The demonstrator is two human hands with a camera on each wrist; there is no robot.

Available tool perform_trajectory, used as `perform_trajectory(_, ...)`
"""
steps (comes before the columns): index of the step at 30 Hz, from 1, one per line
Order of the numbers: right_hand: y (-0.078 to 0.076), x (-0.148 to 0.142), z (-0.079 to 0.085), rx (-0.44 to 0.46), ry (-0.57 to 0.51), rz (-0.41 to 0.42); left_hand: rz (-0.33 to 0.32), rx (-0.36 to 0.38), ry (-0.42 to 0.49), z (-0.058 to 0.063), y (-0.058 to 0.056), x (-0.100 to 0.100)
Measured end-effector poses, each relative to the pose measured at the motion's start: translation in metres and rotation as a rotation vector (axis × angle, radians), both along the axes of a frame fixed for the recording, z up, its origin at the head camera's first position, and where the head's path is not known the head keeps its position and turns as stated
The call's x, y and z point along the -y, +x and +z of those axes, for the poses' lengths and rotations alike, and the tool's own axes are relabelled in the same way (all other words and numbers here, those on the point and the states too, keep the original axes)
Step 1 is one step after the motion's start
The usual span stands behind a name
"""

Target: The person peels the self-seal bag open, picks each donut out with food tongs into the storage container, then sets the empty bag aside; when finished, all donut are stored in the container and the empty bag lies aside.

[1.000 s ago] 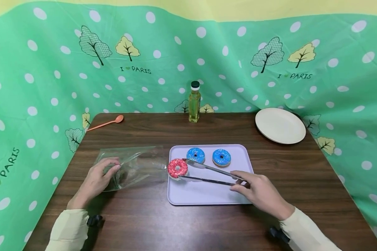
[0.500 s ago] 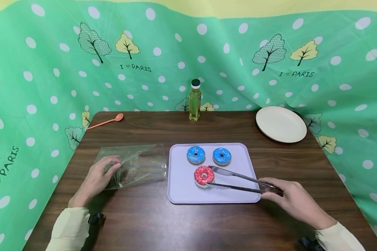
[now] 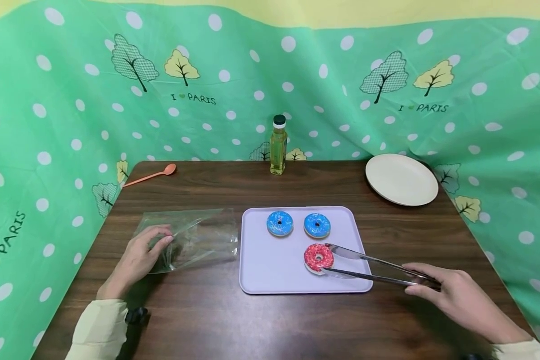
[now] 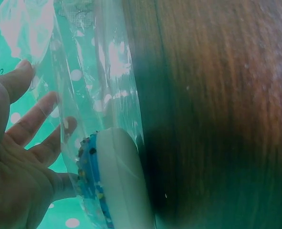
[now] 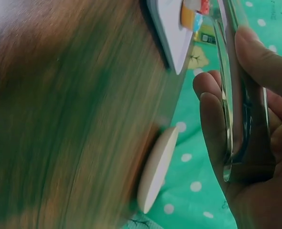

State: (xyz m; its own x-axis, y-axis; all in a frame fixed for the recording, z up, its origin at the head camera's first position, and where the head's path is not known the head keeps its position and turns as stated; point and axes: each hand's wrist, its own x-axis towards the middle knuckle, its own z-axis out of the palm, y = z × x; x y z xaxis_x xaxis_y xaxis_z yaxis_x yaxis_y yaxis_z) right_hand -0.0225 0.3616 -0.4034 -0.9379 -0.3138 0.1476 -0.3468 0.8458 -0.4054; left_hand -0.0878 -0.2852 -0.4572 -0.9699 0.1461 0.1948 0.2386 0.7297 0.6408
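In the head view my left hand [image 3: 138,257] pinches the edge of a clear plastic bag [image 3: 207,237] lying on the table. The left wrist view shows a blue-iced donut [image 4: 124,179] with sprinkles behind the bag's film, close to the fingers. My right hand [image 3: 461,296] grips metal tongs [image 3: 366,276] near their hinge end. Between the tongs' tips is a red-iced donut [image 3: 318,258], over the right part of a pale lilac tray [image 3: 270,277]; whether it touches the tray, I cannot tell. Two blue donuts, one left [image 3: 280,224] and one right [image 3: 317,226], lie along the tray's back.
A white oval plate [image 3: 402,180] stands at the table's back right corner. At the back middle is a bottle of yellow oil [image 3: 278,147], and at the back left an orange spoon [image 3: 155,175]. A green patterned cloth [image 3: 234,60] hangs around the wooden table [image 3: 216,320].
My right hand and the tongs have moved right, bringing the red donut from the tray's left edge near the bag to its right part. The left hand and bag stay in place.
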Motion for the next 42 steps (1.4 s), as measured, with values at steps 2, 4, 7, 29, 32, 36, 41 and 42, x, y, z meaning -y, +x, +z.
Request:
perform_trajectory(2,0.000,-0.003,0.001,-0.014,0.014,0.009,0.001,-0.007,-0.001,0.000,0.000,0.000)
perform_trajectory(4,-0.001,-0.004,0.001,-0.017,0.025,0.016,0.001,-0.012,0.002,0.000,0.001,0.000)
perform_trajectory(7,-0.002,-0.005,0.001,0.001,0.032,0.016,0.004,-0.016,0.006,0.000,0.002,0.000)
perform_trajectory(29,-0.018,0.002,0.006,0.153,-0.103,-0.032,0.003,-0.020,0.011,-0.001,0.001,0.001)
perform_trajectory(32,-0.024,0.011,0.003,0.146,-0.130,-0.009,-0.001,-0.021,0.011,-0.001,0.000,0.001)
perform_trajectory(36,-0.033,0.028,0.000,0.141,-0.166,0.037,-0.002,-0.020,0.006,-0.001,-0.001,0.000)
perform_trajectory(41,-0.044,0.048,-0.002,0.165,-0.176,0.078,-0.005,-0.007,0.008,0.000,0.000,-0.001)
perform_trajectory(42,-0.047,0.052,-0.002,0.169,-0.178,0.086,-0.005,-0.004,0.008,0.000,0.000,-0.001)
